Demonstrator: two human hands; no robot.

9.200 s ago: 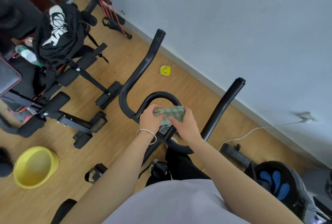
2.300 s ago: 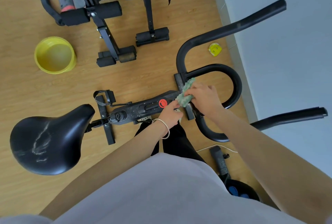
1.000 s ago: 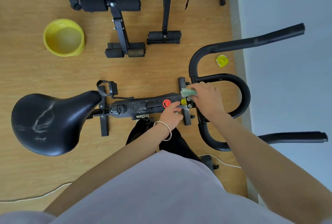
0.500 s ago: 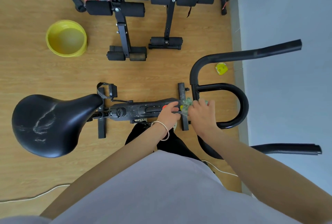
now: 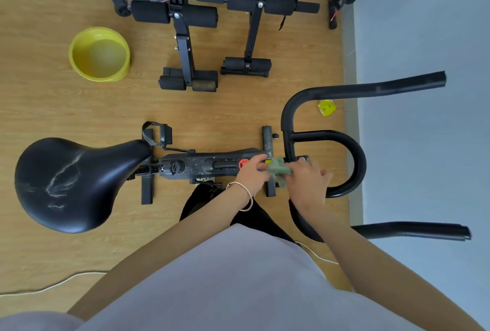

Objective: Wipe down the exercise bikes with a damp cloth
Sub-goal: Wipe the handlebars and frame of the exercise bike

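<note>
I look straight down on a black exercise bike (image 5: pixel 206 165) with a wide black saddle (image 5: pixel 71 182) at the left and curved black handlebars (image 5: pixel 352 163) at the right. A crumpled green cloth (image 5: pixel 278 167) lies on the frame where the handlebar post meets it. My right hand (image 5: pixel 307 182) grips the cloth from the right, its fingers partly blurred. My left hand (image 5: pixel 252 171), with a thin bracelet on the wrist, holds the cloth's left end beside a red knob (image 5: pixel 242 163).
A yellow basin (image 5: pixel 99 53) with water stands on the wooden floor at the upper left. A black weight bench (image 5: pixel 212 12) with foam rollers fills the top. A small yellow object (image 5: pixel 326 108) lies by the grey wall (image 5: pixel 424 39). White cable (image 5: pixel 39 289) runs along the lower left.
The cloth and my right hand slid down from the crossbar's upper end to the frame's middle. My left hand stayed by the red knob. The view shifted slightly.
</note>
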